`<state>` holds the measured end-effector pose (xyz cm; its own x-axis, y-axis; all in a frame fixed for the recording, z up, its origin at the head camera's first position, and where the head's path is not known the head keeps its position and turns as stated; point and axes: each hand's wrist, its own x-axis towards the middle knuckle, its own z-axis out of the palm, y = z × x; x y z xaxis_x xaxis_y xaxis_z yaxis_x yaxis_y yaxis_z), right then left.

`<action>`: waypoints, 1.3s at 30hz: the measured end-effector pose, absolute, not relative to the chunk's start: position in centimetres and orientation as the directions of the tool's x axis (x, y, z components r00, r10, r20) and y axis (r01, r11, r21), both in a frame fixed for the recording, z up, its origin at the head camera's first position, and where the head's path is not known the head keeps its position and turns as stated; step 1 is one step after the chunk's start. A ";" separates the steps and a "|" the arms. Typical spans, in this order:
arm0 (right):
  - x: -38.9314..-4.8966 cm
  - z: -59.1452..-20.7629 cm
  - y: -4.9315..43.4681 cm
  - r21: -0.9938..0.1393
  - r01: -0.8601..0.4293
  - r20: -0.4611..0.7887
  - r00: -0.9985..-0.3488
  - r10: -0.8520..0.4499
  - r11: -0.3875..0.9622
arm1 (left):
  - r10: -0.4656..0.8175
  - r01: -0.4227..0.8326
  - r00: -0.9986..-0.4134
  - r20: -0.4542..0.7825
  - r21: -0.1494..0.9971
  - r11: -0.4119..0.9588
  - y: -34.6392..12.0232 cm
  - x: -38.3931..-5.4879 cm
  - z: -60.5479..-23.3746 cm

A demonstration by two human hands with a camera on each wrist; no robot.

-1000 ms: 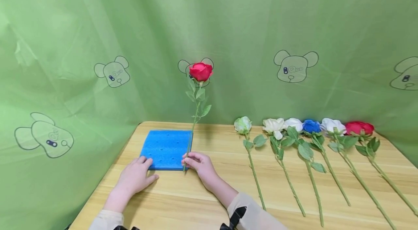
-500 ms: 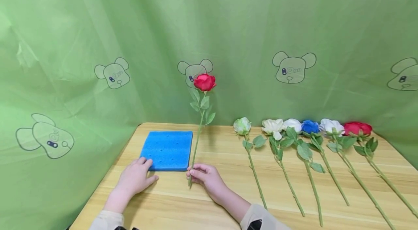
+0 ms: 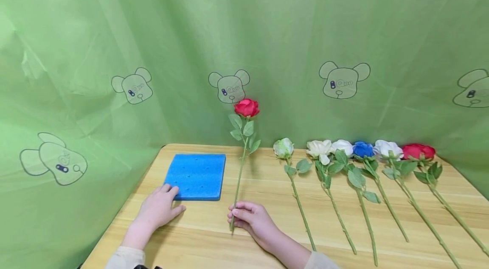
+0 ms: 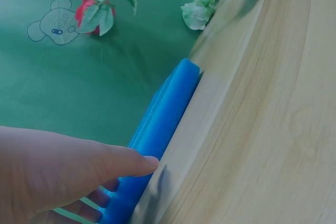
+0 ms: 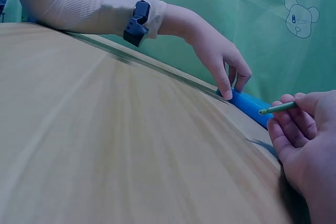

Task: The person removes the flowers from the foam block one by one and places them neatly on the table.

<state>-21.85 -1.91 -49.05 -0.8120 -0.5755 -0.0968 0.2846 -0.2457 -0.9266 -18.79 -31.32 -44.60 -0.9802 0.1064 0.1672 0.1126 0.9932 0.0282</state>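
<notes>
A red rose (image 3: 246,108) with a long green leafy stem stands nearly upright, its bloom in front of the curtain. My right hand (image 3: 257,223) pinches the stem near its lower end between thumb and fingers, above the table; the stem's tip (image 5: 269,110) pokes out in the right wrist view. To the left lies a flat blue foam block (image 3: 196,175) with several small holes in its top. My left hand (image 3: 157,207) rests at the block's near left corner, fingertips on the foam and thumb (image 4: 142,164) stretched out along its near side. The rose is apart from the block.
Several artificial flowers lie in a row on the right of the wooden table (image 3: 198,243): a greenish-white one (image 3: 284,148), a cream one (image 3: 319,148), a blue one (image 3: 363,149), a red one (image 3: 418,151) and white ones. A green curtain (image 3: 275,27) hangs behind the table.
My right hand has moved right and toward me from the block's near right corner, carrying the rose; the bloom has come lower and further right. My left hand and the block have stayed put.
</notes>
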 end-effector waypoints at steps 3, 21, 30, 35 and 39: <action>-21.5 -48.9 -1.1 -0.920 0.306 -0.112 -0.803 -0.586 -0.245 | 0.106 0.112 -0.980 0.169 0.026 0.993 -31.4 -18.8 -44.7; -20.1 -48.8 2.5 -0.867 0.415 -0.161 -0.757 -0.634 -0.275 | 0.107 0.111 -0.980 0.169 0.014 0.994 -31.5 -19.0 -45.0; -19.7 -48.5 3.7 -0.847 0.463 -0.201 -0.734 -0.649 -0.261 | 0.110 0.114 -0.977 0.182 0.013 0.993 -31.6 -19.1 -45.1; -19.5 -48.6 4.6 -0.831 0.489 -0.205 -0.712 -0.672 -0.265 | 0.112 0.115 -0.977 0.181 0.010 0.993 -31.6 -19.2 -45.2; -19.6 -48.7 5.1 -0.815 0.513 -0.207 -0.693 -0.691 -0.269 | 0.111 0.115 -0.976 0.187 0.012 0.993 -31.5 -19.1 -45.1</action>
